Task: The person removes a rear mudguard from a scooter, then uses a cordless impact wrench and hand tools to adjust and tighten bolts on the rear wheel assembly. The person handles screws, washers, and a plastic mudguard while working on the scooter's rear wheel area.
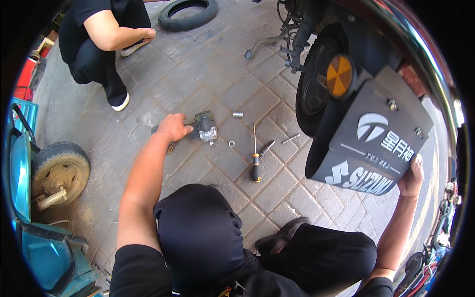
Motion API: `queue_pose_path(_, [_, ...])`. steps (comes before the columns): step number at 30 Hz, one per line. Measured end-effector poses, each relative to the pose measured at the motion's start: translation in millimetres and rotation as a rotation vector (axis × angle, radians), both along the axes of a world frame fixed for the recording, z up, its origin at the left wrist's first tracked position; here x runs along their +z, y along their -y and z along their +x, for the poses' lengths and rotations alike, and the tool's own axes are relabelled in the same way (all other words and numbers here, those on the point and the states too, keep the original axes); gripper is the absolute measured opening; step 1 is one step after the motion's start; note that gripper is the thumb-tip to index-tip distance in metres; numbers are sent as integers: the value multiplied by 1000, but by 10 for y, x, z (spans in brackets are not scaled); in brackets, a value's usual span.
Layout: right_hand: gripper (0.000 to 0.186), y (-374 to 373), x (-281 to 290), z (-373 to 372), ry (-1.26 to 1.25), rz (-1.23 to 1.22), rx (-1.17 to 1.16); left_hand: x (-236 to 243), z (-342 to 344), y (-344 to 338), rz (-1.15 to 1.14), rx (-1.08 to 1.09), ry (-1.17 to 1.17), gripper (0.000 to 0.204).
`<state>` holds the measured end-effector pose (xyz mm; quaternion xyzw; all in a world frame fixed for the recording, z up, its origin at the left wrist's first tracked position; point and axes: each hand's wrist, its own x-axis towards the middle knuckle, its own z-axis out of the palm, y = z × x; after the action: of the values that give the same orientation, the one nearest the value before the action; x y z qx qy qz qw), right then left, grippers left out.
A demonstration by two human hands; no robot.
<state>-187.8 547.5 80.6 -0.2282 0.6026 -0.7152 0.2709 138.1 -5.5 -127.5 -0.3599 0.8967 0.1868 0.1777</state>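
My left hand [174, 127] is closed around the grip of a cordless impact wrench [205, 126] lying on the paving. The wrench has a dark body and a silvery front end. At the right, my right hand [411, 178] grips the lower edge of a motorcycle's black mudguard [368, 136], its thumb over the outer face. Between my hands lie a silver socket [237, 115], a nut [231, 144] and a screwdriver [256, 168] with a black and yellow handle. Beside the screwdriver are a short metal-tipped tool [267, 147] and a thin metal rod [291, 138].
The motorcycle's rear wheel [316, 79] and an orange reflector [339, 75] are by the mudguard. A person [101, 44] squats at the far left, near a loose tyre [188, 14]. A blue vehicle's wheel [62, 173] stands at my left.
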Motion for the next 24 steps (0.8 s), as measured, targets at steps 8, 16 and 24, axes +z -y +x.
queue_pose_path(8, [31,-11,200,114,69,123,-65,-286,-490,-53,104,-21,-173,45])
queue_pose_path(16, [57,-240,149,74,161,126,-89,-630,-645,-125,23,-14,-447,42])
queue_pose_path(24, [51,-482,69,126,326,153,-331,-651,-387,154,92,95,-364,48])
